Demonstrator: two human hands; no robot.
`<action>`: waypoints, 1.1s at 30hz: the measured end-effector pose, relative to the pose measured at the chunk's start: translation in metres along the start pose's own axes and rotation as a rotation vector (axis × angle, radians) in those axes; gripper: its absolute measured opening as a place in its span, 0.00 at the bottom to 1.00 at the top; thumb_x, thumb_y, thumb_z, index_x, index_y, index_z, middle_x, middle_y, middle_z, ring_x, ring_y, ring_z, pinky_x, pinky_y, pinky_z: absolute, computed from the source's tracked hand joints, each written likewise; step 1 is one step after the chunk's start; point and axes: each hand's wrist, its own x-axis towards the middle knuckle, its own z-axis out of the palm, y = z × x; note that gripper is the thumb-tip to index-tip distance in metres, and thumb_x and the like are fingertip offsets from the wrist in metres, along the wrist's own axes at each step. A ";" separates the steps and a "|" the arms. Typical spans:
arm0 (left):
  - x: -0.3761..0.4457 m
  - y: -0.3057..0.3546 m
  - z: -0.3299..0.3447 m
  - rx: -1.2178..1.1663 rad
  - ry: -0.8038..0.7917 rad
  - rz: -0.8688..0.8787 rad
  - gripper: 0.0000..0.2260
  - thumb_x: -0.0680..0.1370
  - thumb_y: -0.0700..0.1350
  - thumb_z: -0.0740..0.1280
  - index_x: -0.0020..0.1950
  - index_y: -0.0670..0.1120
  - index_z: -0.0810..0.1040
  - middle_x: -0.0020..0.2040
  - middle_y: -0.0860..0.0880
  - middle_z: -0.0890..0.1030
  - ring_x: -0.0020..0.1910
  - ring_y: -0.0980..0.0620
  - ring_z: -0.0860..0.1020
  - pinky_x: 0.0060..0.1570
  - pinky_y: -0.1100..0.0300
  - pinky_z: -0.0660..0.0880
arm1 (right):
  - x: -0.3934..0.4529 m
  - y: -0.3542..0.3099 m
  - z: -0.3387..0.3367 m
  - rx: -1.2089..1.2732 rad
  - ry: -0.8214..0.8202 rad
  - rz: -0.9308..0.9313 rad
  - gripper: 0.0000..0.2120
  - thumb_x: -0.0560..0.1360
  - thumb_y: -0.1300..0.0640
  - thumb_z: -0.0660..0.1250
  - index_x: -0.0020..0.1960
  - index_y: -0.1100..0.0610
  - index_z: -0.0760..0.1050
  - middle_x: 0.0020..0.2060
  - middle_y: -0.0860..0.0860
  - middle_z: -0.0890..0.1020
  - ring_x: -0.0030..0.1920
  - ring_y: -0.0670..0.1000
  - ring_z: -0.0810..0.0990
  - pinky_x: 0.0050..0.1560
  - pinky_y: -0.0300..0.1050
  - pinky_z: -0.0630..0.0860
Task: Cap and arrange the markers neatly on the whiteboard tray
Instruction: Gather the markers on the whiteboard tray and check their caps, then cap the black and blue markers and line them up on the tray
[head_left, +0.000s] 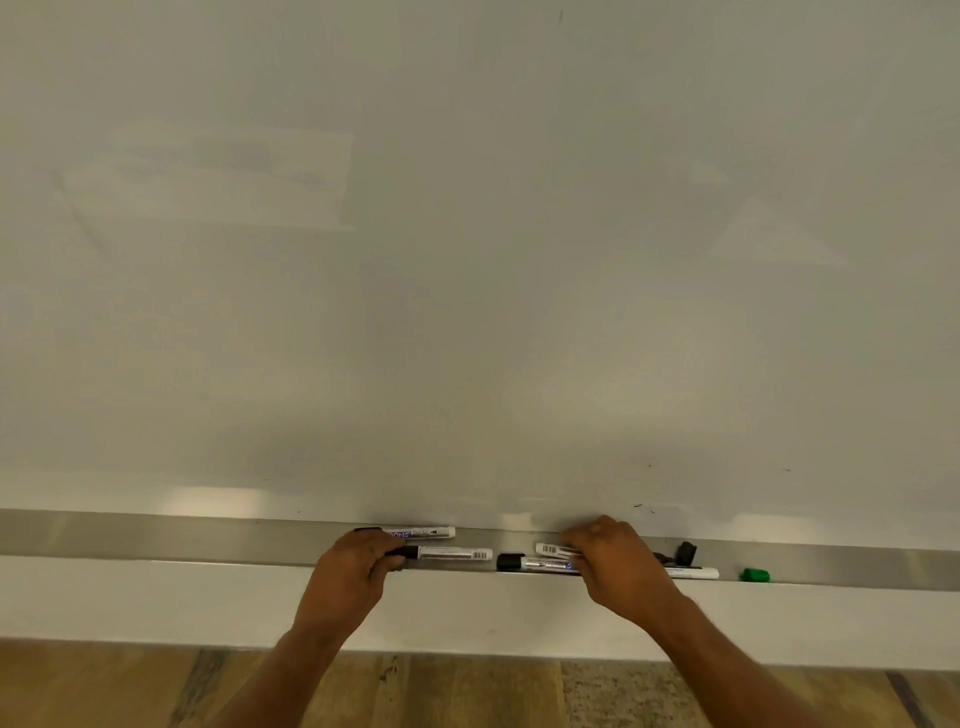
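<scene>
Wood-grain floor (467, 691) lies nearest us. Above it our left hand (353, 571) curls closed around the black-capped end of a silver-barrelled marker (452, 554) on the long brushed-metal tray (156, 538). Our right hand (618, 564) covers 2 white markers (550, 549); whether its fingers grip them we cannot tell. Farther right, a loose green cap (755, 574) sits near the tray lip; a careless sweep could knock it off.

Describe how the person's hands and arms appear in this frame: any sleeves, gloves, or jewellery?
Both arms are bare from the bottom edge up to the wrists; no sleeves show. The left hand and right hand wear no gloves, and no rings, watch or bracelet can be seen from this angle.
</scene>
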 end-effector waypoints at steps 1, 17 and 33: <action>0.000 0.000 0.001 0.006 0.001 0.006 0.11 0.69 0.37 0.76 0.48 0.48 0.85 0.43 0.50 0.85 0.40 0.50 0.81 0.42 0.62 0.76 | 0.001 -0.001 0.001 -0.025 -0.005 -0.003 0.14 0.77 0.57 0.61 0.62 0.50 0.73 0.55 0.50 0.82 0.56 0.53 0.74 0.57 0.47 0.69; 0.007 0.025 0.009 -0.017 0.017 0.052 0.11 0.71 0.44 0.75 0.52 0.49 0.81 0.45 0.52 0.82 0.42 0.54 0.78 0.46 0.62 0.77 | -0.002 -0.018 -0.009 0.291 0.129 0.061 0.22 0.71 0.69 0.66 0.62 0.53 0.73 0.55 0.52 0.75 0.52 0.53 0.75 0.53 0.45 0.74; 0.030 0.142 0.027 -0.272 0.051 0.606 0.12 0.77 0.52 0.65 0.59 0.51 0.78 0.53 0.51 0.82 0.48 0.54 0.77 0.46 0.57 0.77 | -0.030 -0.053 -0.056 2.027 0.025 0.751 0.15 0.73 0.67 0.66 0.59 0.59 0.75 0.39 0.57 0.82 0.34 0.53 0.81 0.34 0.45 0.78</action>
